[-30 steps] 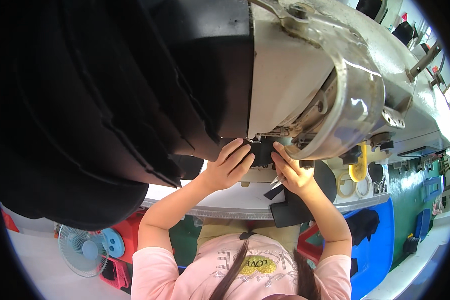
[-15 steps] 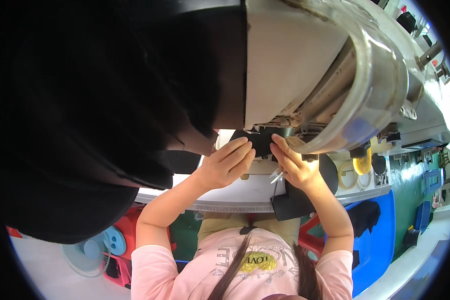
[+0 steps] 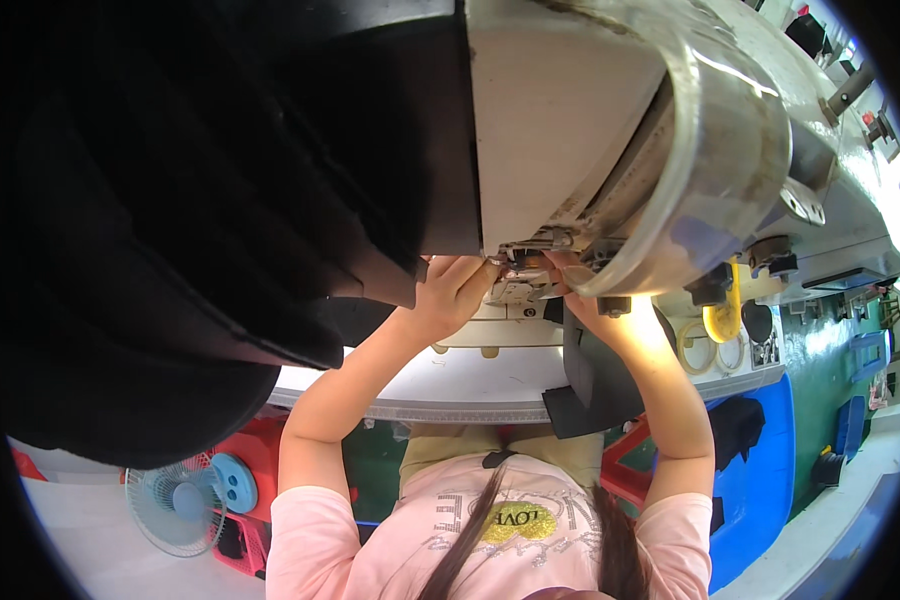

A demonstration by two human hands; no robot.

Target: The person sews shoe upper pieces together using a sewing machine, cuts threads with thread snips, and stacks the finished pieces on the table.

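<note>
Both arms are reaching up under the big sewing machine head [image 3: 570, 130], and the hands are working right at the needle area [image 3: 526, 268]. The left hand [image 3: 448, 295] is curling its fingers against the small metal foot parts there, fingertips pressed in beside the dark bit of material [image 3: 518, 262] lying under the machine; whether it is actually pinching that material I cannot tell, since the fingertips are tucked out of sight. The right hand [image 3: 592, 308] is coming in from the other side, mostly hidden behind the shiny curved metal guard [image 3: 730, 170], so its grip is not readable either. Between the two hands sits a pale plate [image 3: 515, 292] just below the needle. A heap of black fabric [image 3: 170, 220] is filling the whole left side and draping over the white table [image 3: 440, 380]. A folded black piece [image 3: 595, 385] is hanging off the table edge, just beside the right forearm. Off to the right, a yellow rounded object [image 3: 722, 318] is standing near two pale rings [image 3: 712, 350]. Down at floor level there is a small pale-blue fan [image 3: 175, 505], a red crate [image 3: 260, 450] and a large blue bin [image 3: 765, 470]. The person is wearing a pink shirt [image 3: 490, 530] with a yellow heart-shaped patch on the chest.
</note>
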